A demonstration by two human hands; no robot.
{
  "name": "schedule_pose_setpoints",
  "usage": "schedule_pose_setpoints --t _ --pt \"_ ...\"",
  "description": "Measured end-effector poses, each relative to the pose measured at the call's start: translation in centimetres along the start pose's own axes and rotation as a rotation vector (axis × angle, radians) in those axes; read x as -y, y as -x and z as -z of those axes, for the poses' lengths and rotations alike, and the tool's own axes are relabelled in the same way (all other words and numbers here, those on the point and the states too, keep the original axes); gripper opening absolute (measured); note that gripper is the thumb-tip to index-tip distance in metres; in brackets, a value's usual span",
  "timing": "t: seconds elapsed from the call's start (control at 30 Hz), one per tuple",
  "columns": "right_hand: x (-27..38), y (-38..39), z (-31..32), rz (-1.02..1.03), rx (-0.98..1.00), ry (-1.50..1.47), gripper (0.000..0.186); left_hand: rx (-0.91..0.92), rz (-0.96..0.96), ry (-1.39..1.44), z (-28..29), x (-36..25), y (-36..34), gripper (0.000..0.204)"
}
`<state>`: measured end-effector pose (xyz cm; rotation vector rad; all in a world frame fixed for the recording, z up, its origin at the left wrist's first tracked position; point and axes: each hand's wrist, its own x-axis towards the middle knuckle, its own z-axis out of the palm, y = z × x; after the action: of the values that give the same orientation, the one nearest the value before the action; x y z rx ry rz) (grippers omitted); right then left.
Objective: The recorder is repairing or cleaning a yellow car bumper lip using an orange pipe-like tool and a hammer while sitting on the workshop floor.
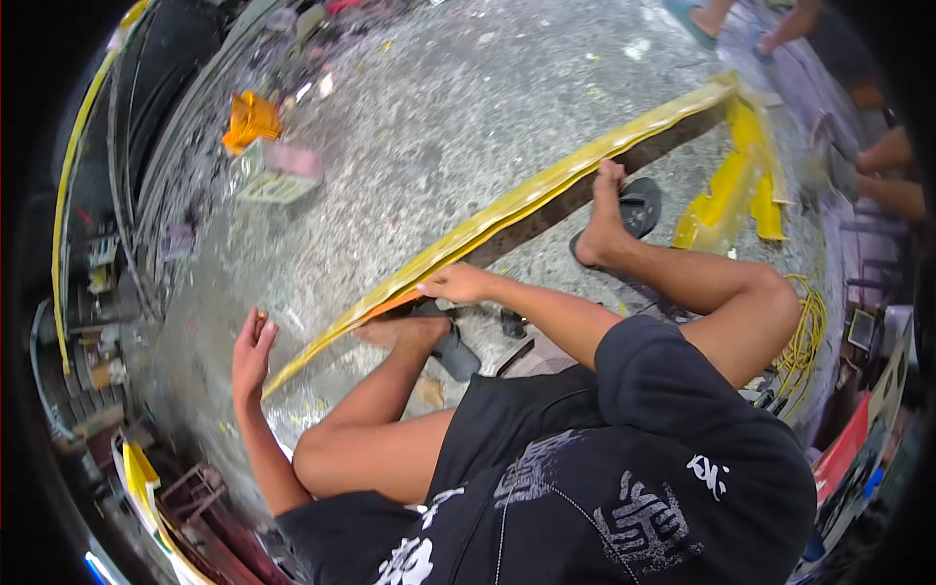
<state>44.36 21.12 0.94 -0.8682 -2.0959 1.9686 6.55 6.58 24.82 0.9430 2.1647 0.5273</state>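
Observation:
A long yellow strip (546, 188), folded along its length and dotted with pale spots, slants across the floor in front of me. Its far right end bends down in loose yellow flaps (726, 190). My right hand (460, 284) is closed on the strip's near edge, beside an orange stretch (390, 305) of its underside. My left hand (253, 359) is raised by the strip's narrow left end, apart from it. A tiny orange-brown thing shows at its fingertips, too small to name. My right foot (606, 219) is close against the strip's near side.
A pale box (278, 171) and a crumpled orange package (252, 121) lie at the far left. Coiled yellow cord (801, 336) is beside my right knee. Dark sandals (639, 207) are near my feet. Other people's legs (887, 175) show at the right edge.

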Motion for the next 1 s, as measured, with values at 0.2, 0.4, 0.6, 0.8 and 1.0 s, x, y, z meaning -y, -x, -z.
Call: schedule_pose_setpoints --t 0.2,0.4,0.6,0.8,1.0 --pt "-12.3 11.0 5.4 -0.360 -0.596 0.058 0.045 0.599 -0.596 0.623 -11.1 -19.7 10.4 0.097" --pt "-12.0 11.0 11.6 -0.473 -0.668 -0.720 0.077 1.323 -1.077 1.034 -19.8 -31.8 18.8 0.125" --pt "-12.9 6.8 15.5 -0.364 -0.768 -1.152 0.087 1.433 -1.156 0.974 -21.7 -37.6 20.3 0.104" --pt "-13.4 3.8 16.3 -0.179 -0.614 -1.262 0.028 1.317 -1.071 0.959 -21.5 -37.4 20.2 0.103" --pt "-13.7 2.6 14.9 -0.137 -0.792 -1.196 0.031 1.198 -1.024 0.990 -22.3 -36.2 19.0 0.103"
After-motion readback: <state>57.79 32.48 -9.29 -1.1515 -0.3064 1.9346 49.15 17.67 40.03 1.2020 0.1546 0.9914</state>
